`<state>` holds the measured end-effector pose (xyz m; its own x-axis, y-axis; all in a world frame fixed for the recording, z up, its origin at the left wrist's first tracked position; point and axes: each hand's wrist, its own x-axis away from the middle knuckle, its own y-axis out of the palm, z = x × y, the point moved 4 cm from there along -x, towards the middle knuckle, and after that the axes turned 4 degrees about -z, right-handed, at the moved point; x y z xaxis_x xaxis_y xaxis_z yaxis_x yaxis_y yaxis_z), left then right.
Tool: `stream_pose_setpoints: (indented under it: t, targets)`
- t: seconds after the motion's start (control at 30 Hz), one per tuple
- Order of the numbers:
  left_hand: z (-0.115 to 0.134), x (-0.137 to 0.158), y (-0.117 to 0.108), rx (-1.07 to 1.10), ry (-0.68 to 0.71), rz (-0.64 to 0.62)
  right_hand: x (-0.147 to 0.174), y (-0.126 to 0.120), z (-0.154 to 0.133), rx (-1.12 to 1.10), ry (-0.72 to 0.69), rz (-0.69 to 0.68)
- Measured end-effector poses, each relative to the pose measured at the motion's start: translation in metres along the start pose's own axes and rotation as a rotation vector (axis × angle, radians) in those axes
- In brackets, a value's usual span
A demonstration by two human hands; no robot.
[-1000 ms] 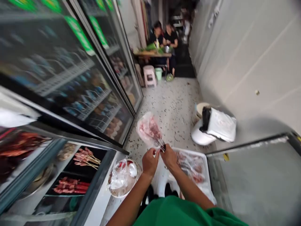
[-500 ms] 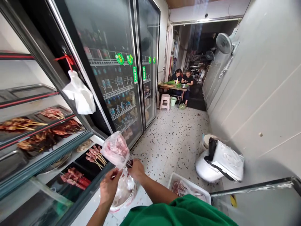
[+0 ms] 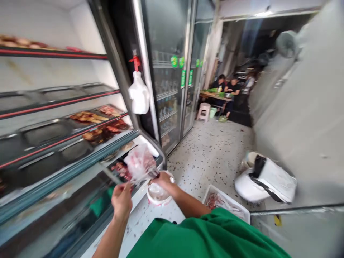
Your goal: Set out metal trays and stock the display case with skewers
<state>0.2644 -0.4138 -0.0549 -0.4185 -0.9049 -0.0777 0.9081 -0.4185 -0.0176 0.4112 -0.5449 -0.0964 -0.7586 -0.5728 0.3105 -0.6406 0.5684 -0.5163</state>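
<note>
A clear plastic bag of pink raw meat [image 3: 139, 162] is held up in front of me, over the front edge of the display fridge. My right hand [image 3: 164, 182] is closed round its narrow end, where dark, thin stick-like ends show beside the fingers. The fingers of my left hand [image 3: 122, 199] pinch the loose plastic at the bag's lower left. Just below my right hand, a white bucket [image 3: 158, 201] with plastic film in it stands on the floor. Behind the bag, red meat skewers [image 3: 120, 170] lie in the fridge's lower compartment, partly covered.
Metal trays [image 3: 44, 132] and skewers fill the fridge shelves on the left. A white bin [image 3: 245, 215] of meat lies on the floor near my right side, with a white bundle [image 3: 276, 179] beyond it. Two people sit at a table [image 3: 212, 94] at the back.
My view has turned left, showing more of the display fridge. The bag has moved from beside the glass-door cooler to over the display fridge's edge, still in both hands.
</note>
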Motion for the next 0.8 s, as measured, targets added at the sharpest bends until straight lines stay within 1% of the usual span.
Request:
stream_pose_setpoints:
  t: [0.07, 0.1, 0.13, 0.2, 0.23, 0.3, 0.33, 0.4, 0.47, 0.5, 0.53, 0.57, 0.6, 0.63, 0.67, 0.7, 0.73, 0.8]
  targets:
    - [0.004, -0.001, -0.003, 0.133, -0.021, -0.158, 0.002, 0.002, -0.003, 0.034, 0.006, -0.006]
    - [0.007, -0.003, -0.005, 0.079, -0.011, -0.225, -0.001, 0.002, -0.004, 0.074, 0.003, 0.001]
    - [0.008, -0.005, -0.009, -0.039, 0.008, -0.252, -0.004, 0.003, -0.005, 0.102, -0.013, -0.009]
    - [0.007, -0.01, -0.019, -0.334, 0.037, -0.238, -0.012, 0.006, -0.008, 0.16, -0.062, -0.025]
    - [0.006, -0.011, -0.024, -0.448, 0.034, -0.225, -0.015, 0.008, -0.01, 0.18, -0.091, -0.037]
    - [0.003, -0.009, -0.033, -0.548, -0.002, -0.243, -0.019, 0.011, -0.013, 0.219, -0.147, -0.058]
    - [0.002, -0.006, -0.035, -0.551, -0.031, -0.288, -0.021, 0.012, -0.014, 0.241, -0.168, -0.066]
    - [0.003, 0.002, -0.039, -0.539, -0.094, -0.419, -0.022, 0.012, -0.017, 0.29, -0.196, -0.07]
    - [0.01, 0.013, -0.039, -0.528, -0.157, -0.661, -0.022, 0.01, -0.02, 0.336, -0.205, -0.069]
    - [0.018, 0.019, -0.04, -0.527, -0.153, -0.763, -0.022, 0.009, -0.021, 0.363, -0.21, -0.07]
    - [0.028, 0.021, -0.042, -0.541, -0.102, -0.779, -0.022, 0.007, -0.022, 0.394, -0.217, -0.07]
    - [0.042, 0.02, -0.045, -0.575, -0.008, -0.683, -0.021, 0.006, -0.024, 0.432, -0.224, -0.069]
    - [0.058, 0.017, -0.05, -0.625, 0.118, -0.485, -0.02, 0.004, -0.025, 0.47, -0.233, -0.068]
    - [0.074, 0.015, -0.054, -0.683, 0.258, -0.233, -0.019, 0.004, -0.026, 0.502, -0.242, -0.069]
    - [0.088, 0.015, -0.055, -0.741, 0.388, -0.024, -0.018, 0.003, -0.027, 0.525, -0.25, -0.073]
    - [0.096, 0.015, -0.048, -0.805, 0.493, 0.051, -0.017, 0.003, -0.028, 0.532, -0.257, -0.078]
    - [0.099, 0.015, -0.035, -0.873, 0.573, -0.007, -0.016, 0.004, -0.03, 0.533, -0.263, -0.085]
    - [0.09, 0.015, 0.0, -1.022, 0.651, -0.332, -0.014, 0.005, -0.033, 0.528, -0.265, -0.097]
